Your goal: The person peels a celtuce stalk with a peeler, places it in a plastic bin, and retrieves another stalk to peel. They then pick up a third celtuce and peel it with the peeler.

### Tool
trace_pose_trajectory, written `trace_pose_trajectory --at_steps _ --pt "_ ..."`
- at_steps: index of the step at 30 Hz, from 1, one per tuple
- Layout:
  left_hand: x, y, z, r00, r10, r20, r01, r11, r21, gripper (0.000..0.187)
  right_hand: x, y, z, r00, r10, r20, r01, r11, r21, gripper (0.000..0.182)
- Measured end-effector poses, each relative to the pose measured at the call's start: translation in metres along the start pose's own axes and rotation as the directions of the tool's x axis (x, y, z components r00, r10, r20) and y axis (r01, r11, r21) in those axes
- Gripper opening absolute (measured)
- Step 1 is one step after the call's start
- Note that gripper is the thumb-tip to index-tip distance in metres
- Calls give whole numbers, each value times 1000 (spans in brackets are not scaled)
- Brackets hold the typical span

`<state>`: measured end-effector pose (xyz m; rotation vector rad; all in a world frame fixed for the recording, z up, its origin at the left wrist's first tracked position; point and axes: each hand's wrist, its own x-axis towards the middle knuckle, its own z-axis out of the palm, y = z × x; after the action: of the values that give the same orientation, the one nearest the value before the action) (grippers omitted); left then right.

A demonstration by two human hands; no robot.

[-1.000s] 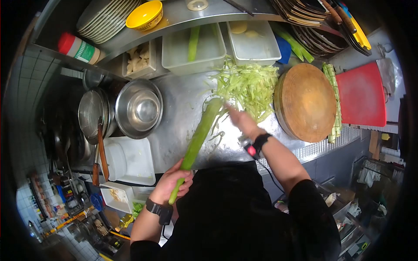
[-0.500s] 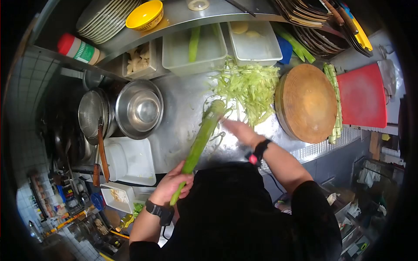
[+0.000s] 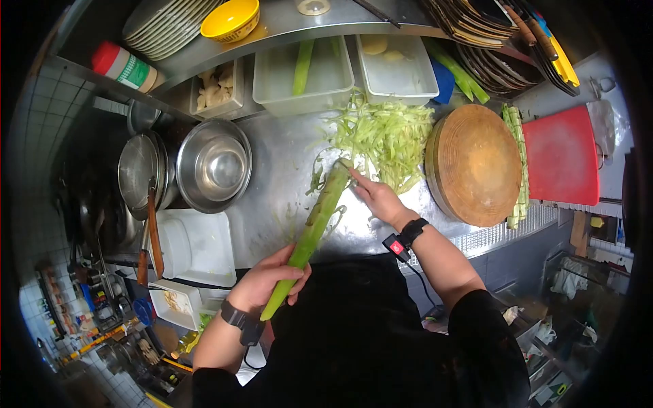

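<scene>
My left hand (image 3: pixel 272 277) is wrapped around the lower part of a long green celtuce stem (image 3: pixel 314 228), which slants up and away over the steel counter. Brownish patches of skin show along its middle. At the stem's far end is my right hand (image 3: pixel 377 200), its fingers closed around what looks like a small peeler (image 3: pixel 344 164), mostly hidden and blurred. A loose heap of pale green peelings (image 3: pixel 388 139) lies just beyond, and thin strips stick to the counter beside the stem.
A round wooden chopping block (image 3: pixel 476 166) stands to the right, with cut stems (image 3: pixel 517 170) and a red board (image 3: pixel 561 156) past it. Steel bowls (image 3: pixel 214 166), a strainer (image 3: pixel 138 175) and a white tub (image 3: pixel 221 248) are left. Plastic bins (image 3: pixel 303 102) line the back under a shelf.
My right hand has shifted slightly at the stem's far end and is sharper now. My left hand still grips the stem, which has turned a little. The view has shifted slightly.
</scene>
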<state>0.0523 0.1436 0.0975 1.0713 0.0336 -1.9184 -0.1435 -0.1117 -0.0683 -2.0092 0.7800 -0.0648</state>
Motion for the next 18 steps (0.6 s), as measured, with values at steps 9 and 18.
trace_pose_trajectory --at_steps 9,18 --pt "4 -11 14 993 101 -64 -102 995 -12 72 -56 -76 -23 867 -355 349 345 934 94 56" --pt "-6 2 10 992 42 -123 -36 998 50 73 0 43 -23 989 -141 -39 138 987 -78 48"
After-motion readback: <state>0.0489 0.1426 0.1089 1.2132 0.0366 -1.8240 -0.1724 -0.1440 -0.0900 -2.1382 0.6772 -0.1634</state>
